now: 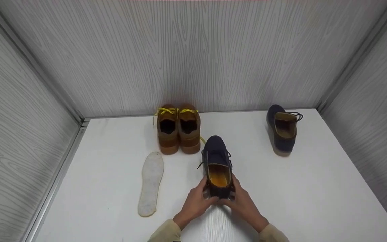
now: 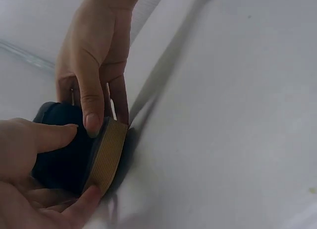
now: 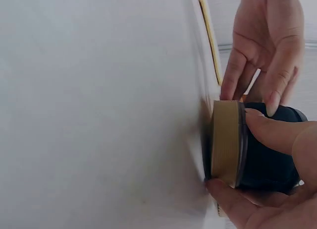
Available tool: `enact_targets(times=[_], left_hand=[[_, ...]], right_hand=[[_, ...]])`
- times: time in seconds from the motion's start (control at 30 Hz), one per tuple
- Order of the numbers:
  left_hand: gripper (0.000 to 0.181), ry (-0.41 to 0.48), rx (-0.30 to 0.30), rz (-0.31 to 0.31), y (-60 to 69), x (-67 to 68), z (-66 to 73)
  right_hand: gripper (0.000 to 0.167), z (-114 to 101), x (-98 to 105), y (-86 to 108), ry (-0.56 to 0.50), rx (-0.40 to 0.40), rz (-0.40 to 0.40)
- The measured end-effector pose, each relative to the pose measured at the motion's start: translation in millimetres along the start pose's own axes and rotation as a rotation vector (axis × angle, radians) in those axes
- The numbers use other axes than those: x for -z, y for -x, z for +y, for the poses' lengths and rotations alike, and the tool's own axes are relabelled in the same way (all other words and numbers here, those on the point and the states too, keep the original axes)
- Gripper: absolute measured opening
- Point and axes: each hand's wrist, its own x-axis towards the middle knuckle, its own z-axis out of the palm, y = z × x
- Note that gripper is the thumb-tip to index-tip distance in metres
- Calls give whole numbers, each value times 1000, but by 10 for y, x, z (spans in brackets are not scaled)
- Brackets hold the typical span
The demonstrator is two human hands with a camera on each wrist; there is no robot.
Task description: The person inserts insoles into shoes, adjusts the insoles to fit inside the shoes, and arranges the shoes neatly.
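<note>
Navy shoe (image 1: 215,153) between them, your left hand (image 1: 195,203) and right hand (image 1: 246,205) grip its heel from both sides, thumbs on the back. It sits near the middle of the worktop (image 1: 106,188), toe away from you (whether the sole lies flat, you cannot tell). Left of it lies a pale insole (image 1: 151,185); just beyond, two brown shoes (image 1: 189,137) with yellow laces (image 1: 167,110) stand together. Its matching shoe (image 1: 284,144) stands well apart, far right.
</note>
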Motion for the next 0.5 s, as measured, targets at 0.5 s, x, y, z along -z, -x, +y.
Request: enact_targets(times=[0.5], left_hand=[[75, -13, 50, 148, -804, 42, -93]], right_hand=[[92, 215, 69, -894, -40, -57, 26]])
